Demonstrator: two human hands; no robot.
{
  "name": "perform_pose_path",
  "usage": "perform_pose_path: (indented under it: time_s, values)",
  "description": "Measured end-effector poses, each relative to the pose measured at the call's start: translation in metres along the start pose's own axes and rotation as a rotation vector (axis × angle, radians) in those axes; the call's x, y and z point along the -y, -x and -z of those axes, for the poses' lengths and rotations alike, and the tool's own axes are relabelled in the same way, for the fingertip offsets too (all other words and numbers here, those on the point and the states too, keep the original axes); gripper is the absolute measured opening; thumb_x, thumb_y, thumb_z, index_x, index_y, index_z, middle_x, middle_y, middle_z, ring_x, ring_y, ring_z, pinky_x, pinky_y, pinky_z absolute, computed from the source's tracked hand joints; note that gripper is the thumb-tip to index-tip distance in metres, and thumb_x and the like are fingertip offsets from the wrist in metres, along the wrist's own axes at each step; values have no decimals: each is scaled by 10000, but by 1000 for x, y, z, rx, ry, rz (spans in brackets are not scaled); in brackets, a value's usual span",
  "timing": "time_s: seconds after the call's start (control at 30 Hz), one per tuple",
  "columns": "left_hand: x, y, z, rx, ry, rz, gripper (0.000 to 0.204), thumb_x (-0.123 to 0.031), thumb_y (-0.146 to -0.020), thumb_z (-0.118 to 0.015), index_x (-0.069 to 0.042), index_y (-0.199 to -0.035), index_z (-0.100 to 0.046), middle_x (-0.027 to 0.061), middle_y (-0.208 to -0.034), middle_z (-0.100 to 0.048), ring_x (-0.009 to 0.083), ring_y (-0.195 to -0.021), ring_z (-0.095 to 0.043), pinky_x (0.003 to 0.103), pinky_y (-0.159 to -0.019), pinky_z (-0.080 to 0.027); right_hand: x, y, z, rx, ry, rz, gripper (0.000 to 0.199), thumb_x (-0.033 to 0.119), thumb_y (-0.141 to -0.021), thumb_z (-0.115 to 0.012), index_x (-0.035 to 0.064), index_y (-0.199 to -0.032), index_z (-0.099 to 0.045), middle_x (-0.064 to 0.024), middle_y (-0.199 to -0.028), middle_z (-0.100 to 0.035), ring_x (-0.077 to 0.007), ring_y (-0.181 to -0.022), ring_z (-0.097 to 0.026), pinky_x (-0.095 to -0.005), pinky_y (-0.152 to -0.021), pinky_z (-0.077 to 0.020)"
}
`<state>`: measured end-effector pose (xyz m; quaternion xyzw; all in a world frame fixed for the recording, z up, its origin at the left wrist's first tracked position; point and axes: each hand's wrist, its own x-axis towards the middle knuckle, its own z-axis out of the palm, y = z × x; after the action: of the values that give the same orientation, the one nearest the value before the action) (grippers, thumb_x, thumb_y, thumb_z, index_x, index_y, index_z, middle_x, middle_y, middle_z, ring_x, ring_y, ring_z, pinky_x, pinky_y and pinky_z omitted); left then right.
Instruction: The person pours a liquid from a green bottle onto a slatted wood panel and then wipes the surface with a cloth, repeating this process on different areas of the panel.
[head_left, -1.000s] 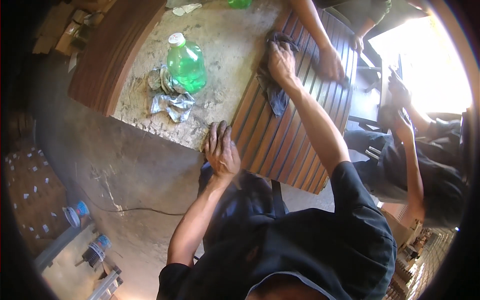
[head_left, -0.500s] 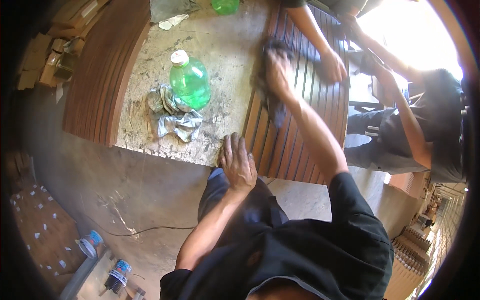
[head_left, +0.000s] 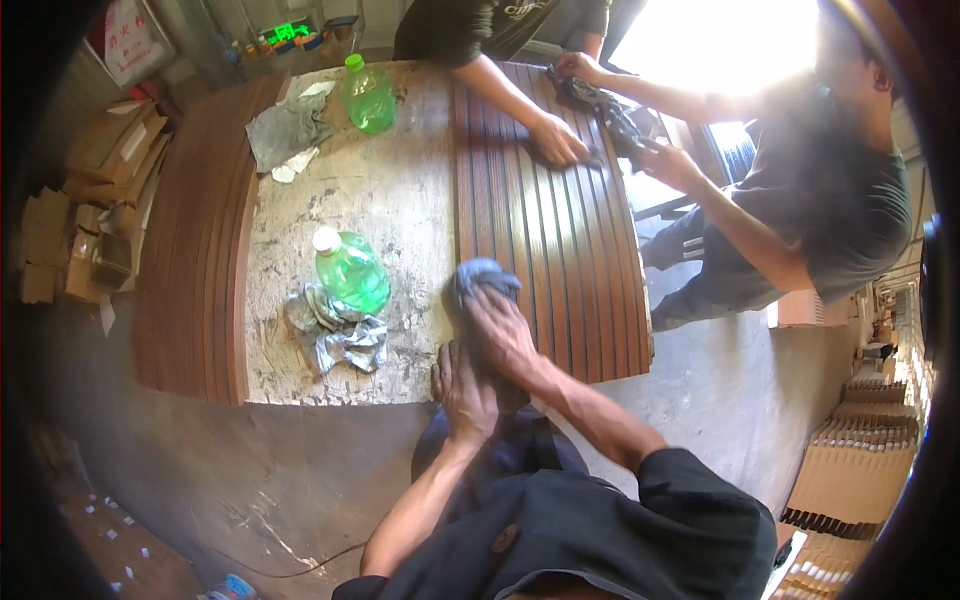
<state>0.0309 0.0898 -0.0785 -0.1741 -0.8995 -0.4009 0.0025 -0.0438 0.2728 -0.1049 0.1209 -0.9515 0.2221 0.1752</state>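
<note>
My right hand (head_left: 506, 335) presses a dark grey rag (head_left: 486, 276) onto the left edge of a stack of grooved dark brown wood panels (head_left: 590, 300), close to the near end. Just left of it, my left hand (head_left: 466, 402) rests with fingers stretched out at the near edge of the table, beside the panels' corner. A clear green bottle with a white cap (head_left: 352, 272) is on the worn table top (head_left: 410, 190) to the left. Touching its base is a crumpled grey-white cloth (head_left: 345, 338).
Across the table, a person's hand (head_left: 558, 140) rubs the panels, while another person at right holds a dark rag (head_left: 605, 108). More brown boards (head_left: 190, 250) line the left side. A second green bottle (head_left: 370, 100) and a grey cloth (head_left: 285, 130) sit farther back.
My right hand has drawn the rag back toward me, from the far part of the panels to near my left hand. The view has tilted up, showing more of the far side.
</note>
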Motion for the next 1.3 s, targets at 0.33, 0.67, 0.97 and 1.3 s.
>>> perform_pose_path:
  time_s: [0.33,0.67,0.97,1.3]
  values:
    - [-10,10,48,-100,412,316,381,-140,-1062,-622,9,-1411,-662,201,-1289,-745,331,-1191,-715,430,-1035,-559,-110,-173,-31,-146,144,-95,495,59,-894,-617,-41,-1379,-613,-271,-1418,-651,-462,-1334,-586,-532,-1129,-493]
    - [63,-77,142,-431,341,242,837,-98,-973,-768,19,-1666,-314,258,-1639,-461,372,-1503,-472,494,-1228,-413,29,121,90,243,-205,-6,553,70,-910,-639,7,-1460,-619,-199,-1516,-626,-377,-1434,-556,-550,-1185,-451]
    - [97,-206,154,44,483,32,826,-136,-841,-934,-48,-1526,-480,124,-1382,-643,257,-1271,-639,402,-1126,-500,59,113,69,-40,-144,-286,482,7,-876,-717,50,-1354,-668,-145,-1380,-693,-363,-1337,-616,-507,-1119,-471]
    - [99,-235,165,212,438,-114,828,-257,-773,-980,-43,-1459,-568,140,-1317,-704,276,-1203,-693,411,-1071,-542,95,74,47,-420,107,-746,771,32,-802,-798,65,-1538,-568,-226,-1510,-579,-462,-1411,-501,-529,-1191,-420]
